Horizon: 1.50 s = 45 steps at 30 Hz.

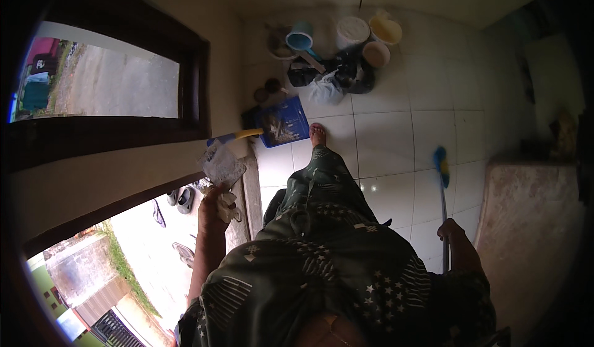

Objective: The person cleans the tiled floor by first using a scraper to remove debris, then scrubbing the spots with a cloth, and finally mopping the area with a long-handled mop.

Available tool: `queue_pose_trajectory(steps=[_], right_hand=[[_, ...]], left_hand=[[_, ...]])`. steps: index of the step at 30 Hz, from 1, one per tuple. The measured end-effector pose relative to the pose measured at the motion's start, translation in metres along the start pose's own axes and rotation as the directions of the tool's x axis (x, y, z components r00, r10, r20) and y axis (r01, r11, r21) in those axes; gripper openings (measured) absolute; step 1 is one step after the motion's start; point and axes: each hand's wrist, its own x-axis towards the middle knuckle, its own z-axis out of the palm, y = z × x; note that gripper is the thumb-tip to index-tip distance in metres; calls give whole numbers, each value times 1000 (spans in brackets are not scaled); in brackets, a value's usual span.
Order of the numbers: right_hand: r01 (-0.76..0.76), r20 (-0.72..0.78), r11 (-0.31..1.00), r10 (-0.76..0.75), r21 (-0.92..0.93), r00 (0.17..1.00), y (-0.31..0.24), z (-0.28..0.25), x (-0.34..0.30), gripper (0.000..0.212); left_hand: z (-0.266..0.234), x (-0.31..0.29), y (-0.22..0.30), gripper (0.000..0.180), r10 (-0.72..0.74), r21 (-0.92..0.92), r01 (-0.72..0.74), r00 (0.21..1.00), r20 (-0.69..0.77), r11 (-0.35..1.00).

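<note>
My left hand (213, 209) is closed on a crumpled clear plastic bag (221, 163), held up beside the doorway. My right hand (452, 229) grips the thin handle of a broom (440, 160). The broom's blue and yellow head is near the tiled floor, out to my right. Ahead and left, a blue dustpan (300, 113) lies on the tiles with pale scraps and dirt in it. A yellow and blue handle (244, 134) runs from beside the dustpan toward the wall. My bare foot (318, 134) stands right next to the dustpan.
Black plastic bags (356, 71) and a whitish bag (325, 91) lie ahead, before a blue dipper (299, 40), a white bucket (352, 32) and a yellowish tub (385, 30). Sandals (185, 199) lie outside the open doorway at left. A pale slab-like surface (526, 223) stands at right.
</note>
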Motion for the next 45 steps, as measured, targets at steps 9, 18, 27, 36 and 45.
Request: queue_pose_trajectory(steps=[9, 18, 27, 36, 45], right_hand=[[20, -57, 1000, -20, 14, 998, 25, -5, 24, 15], [109, -46, 976, -103, 186, 994, 72, 8, -4, 15], [-376, 289, 398, 264, 837, 920, 214, 129, 12, 20], [-249, -272, 709, 535, 660, 800, 340, -45, -78, 50], [41, -374, 640, 395, 767, 839, 373, -192, -80, 38]], left_hand=[[25, 8, -16, 23, -12, 2, 12, 1000, 10, 1000], [131, 44, -45, 22, -40, 6, 40, 992, 119, 999], [313, 92, -99, 15, -157, 18, 157, 964, 216, 987], [422, 115, -129, 16, -244, 98, 227, 943, 227, 969], [488, 195, -118, 22, -213, 27, 211, 966, 148, 977]])
